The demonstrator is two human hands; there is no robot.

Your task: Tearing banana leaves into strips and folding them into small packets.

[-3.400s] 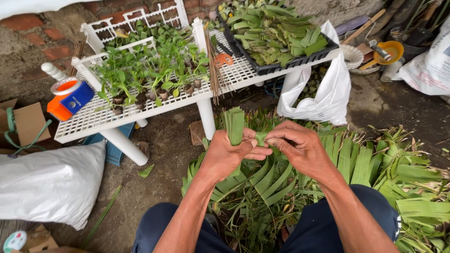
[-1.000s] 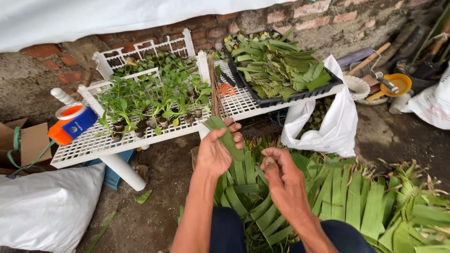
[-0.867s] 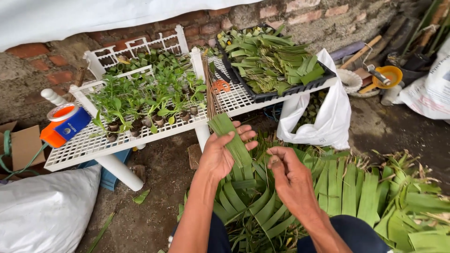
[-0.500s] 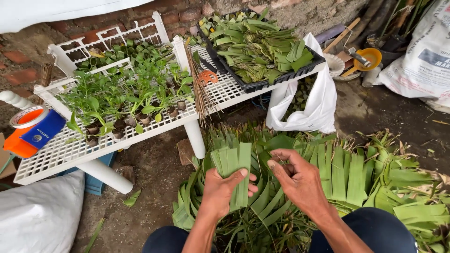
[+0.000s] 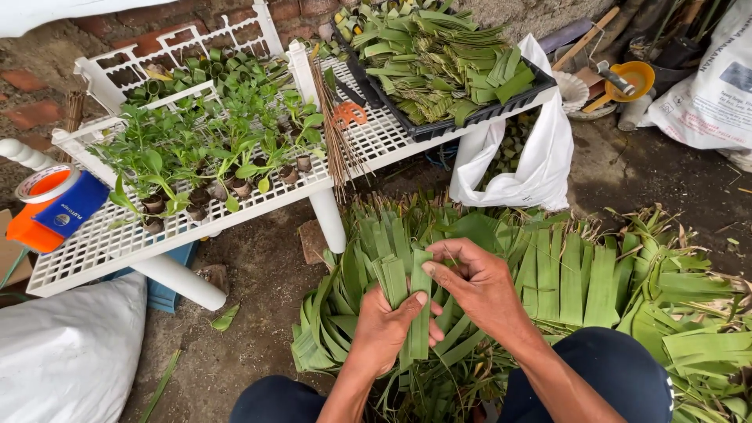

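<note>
At far left a white sack lies on the ground, cut off by the frame edge; above it, on the white grid surface, stand a tape roll and a blue-and-orange box, its label too small to read. At centre, the left hand has its grip closed around a green leaf strip, held above the leaf pile; the right hand pinches its top. A white bag hangs further right, its contents partly hidden. A printed sack is cut off at far right.

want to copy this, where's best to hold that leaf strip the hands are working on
Pinch the leaf strip low, near its middle, coming from the left side as the left hand does. It is long, flat and upright, so fingers across its width steady it, leaving the top free for the right hand.
</note>
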